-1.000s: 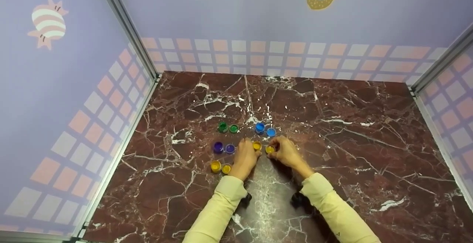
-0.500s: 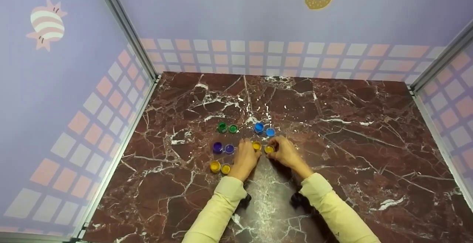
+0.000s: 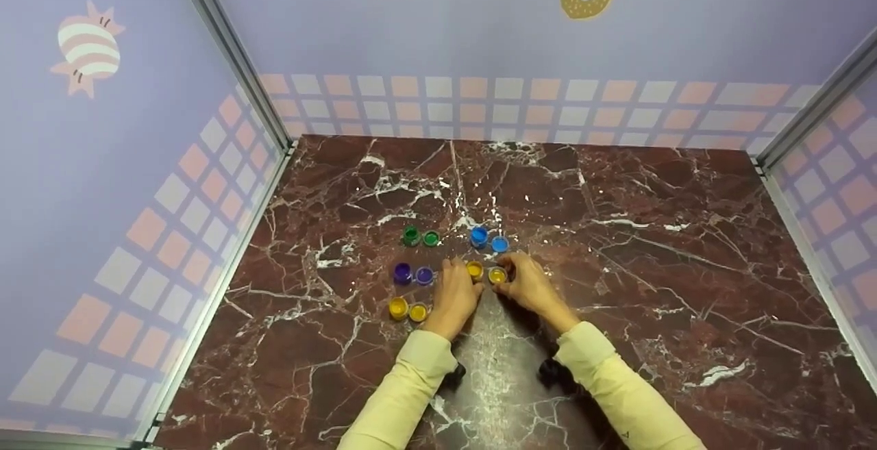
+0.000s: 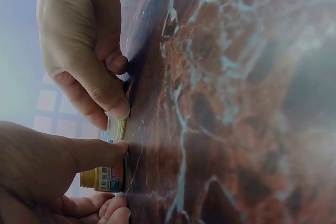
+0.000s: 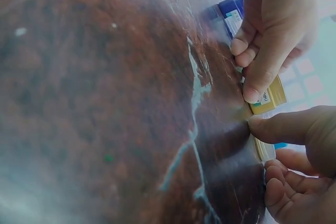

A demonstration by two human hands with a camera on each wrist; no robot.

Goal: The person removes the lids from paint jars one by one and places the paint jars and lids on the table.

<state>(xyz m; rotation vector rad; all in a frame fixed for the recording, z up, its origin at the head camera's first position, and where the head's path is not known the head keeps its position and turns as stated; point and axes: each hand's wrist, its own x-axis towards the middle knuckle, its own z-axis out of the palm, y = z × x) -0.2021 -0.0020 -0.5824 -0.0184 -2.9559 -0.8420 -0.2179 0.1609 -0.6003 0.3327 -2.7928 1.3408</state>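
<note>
My left hand [image 3: 458, 297] grips a small labelled paint pot [image 4: 107, 179] with thumb and fingers. Its top is uncovered and shows yellow-orange paint [image 3: 474, 270]. Just to the right, my right hand [image 3: 533, 289] pinches a round lid [image 3: 497, 275] with yellow paint on its upturned inside. Pot and lid are side by side at the marble surface, the lid lower than the pot in the left wrist view. In the right wrist view, the right thumb [image 5: 278, 128] reaches between the pot [image 5: 270, 99] and the lid [image 5: 264, 149].
More uncovered paint pots stand around, each with its lid at its right: green [image 3: 411, 235], blue [image 3: 479, 236], purple [image 3: 403, 273] and another yellow [image 3: 398, 308]. The purple lid [image 3: 425, 276] and second yellow lid [image 3: 418, 312] lie close to my left hand. Patterned walls enclose the red marble table [image 3: 685, 265].
The head view shifts slightly. Both hands, the yellow pot and its lid keep nearly the same positions.
</note>
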